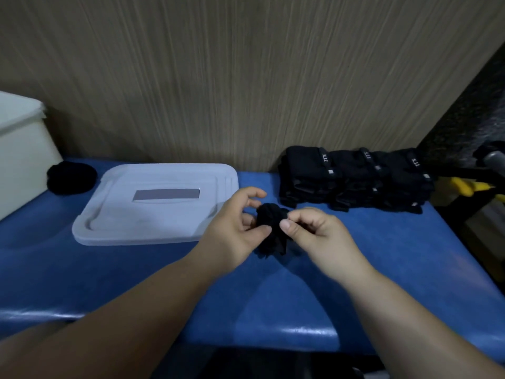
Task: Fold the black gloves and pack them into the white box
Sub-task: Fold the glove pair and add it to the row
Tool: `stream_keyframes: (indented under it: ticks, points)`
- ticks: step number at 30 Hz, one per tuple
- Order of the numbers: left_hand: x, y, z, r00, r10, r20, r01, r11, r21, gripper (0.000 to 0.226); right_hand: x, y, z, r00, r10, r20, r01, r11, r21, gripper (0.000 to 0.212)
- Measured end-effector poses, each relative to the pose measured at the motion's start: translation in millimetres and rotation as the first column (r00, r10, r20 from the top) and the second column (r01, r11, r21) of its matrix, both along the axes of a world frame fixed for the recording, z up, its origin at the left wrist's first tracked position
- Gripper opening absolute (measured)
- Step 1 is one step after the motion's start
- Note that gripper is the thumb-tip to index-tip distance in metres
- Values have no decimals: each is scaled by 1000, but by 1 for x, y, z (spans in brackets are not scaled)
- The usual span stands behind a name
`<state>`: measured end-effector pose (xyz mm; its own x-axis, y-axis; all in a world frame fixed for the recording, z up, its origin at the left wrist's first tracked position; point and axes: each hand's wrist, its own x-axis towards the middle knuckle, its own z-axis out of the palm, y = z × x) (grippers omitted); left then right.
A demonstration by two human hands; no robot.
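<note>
A bunched black glove [272,228] is held just above the blue padded table [136,274], near its middle. My left hand [235,228] grips the glove's left side with thumb and curled fingers. My right hand [311,228] pinches the glove's upper right edge between thumb and forefinger. The white box [19,149] stands at the far left edge, only partly in view. A rolled black glove bundle [71,177] lies on the table beside the box. Stacks of flat black gloves [355,179] sit at the back right.
The box's white lid [114,214] lies flat on the table left of my hands. A wood-grain wall [246,77] closes off the back. Yellow and grey objects [470,184] sit past the table's right edge.
</note>
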<state>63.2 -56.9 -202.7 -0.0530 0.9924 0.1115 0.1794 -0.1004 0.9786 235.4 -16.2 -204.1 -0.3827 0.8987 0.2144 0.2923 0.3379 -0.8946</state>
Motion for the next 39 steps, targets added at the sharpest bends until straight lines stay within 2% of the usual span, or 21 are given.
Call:
stream_keyframes:
  ticks: [4, 9, 11, 15, 18, 21, 23, 25, 28, 31, 33, 36, 38, 39]
  points:
    - [1, -2, -4, 993, 23, -115, -14, 996, 84, 49, 1, -2, 4, 999, 31, 40, -30, 999, -26, 19]
    - [2, -5, -3, 989, 28, -146, -15, 996, 92, 43, 2, -7, 7, 985, 71, 159, -71, 997, -7, 23]
    - [2, -4, -4, 987, -5, -158, 13, 999, 49, 37, 3, -7, 7, 982, 78, 175, -79, 997, 2, 27]
    - [3, -4, -3, 989, -61, -133, 54, 997, -51, 29, 5, -6, 6, 988, 112, 109, -96, 986, -139, 63]
    - [1, -3, -3, 988, -111, -105, 102, 991, -89, 28, 5, -6, 7, 996, 88, 33, -78, 968, -239, 51]
    - [-1, -3, -3, 978, -193, -76, 184, 977, -111, 24, 4, -4, 8, 999, 49, -21, -53, 967, -248, 48]
    - [-2, -4, -2, 966, -252, -63, 242, 961, -133, 21, 3, -3, 10, 994, 16, -108, -46, 958, -282, 39]
    - [-3, -5, 0, 954, -297, -28, 290, 945, -151, 16, 3, -3, 10, 980, -4, -198, -67, 935, -348, 28]
    - [-3, -7, 3, 947, -320, 32, 321, 936, -143, 21, 5, -2, 11, 964, 0, -267, -111, 911, -398, 19]
    - [-3, -6, 3, 972, -230, 47, 234, 964, -127, 19, 6, 0, 9, 941, -39, -335, -116, 895, -430, 8]
    - [-2, -2, 2, 990, -114, 82, 125, 981, -146, 19, 6, 1, 8, 940, -66, -336, -93, 894, -439, 23]
    - [-1, 2, 0, 991, 26, 130, 0, 980, -198, 16, 7, -2, 5, 976, -30, -217, -77, 880, -469, 64]
    - [1, 2, 0, 980, 56, 192, -15, 978, -207, 15, 5, -4, 0, 985, -28, -173, -63, 865, -498, 68]
    - [1, 1, 1, 975, 65, 214, -19, 978, -209, 14, 4, -4, -1, 983, -52, -174, -44, 861, -507, 61]
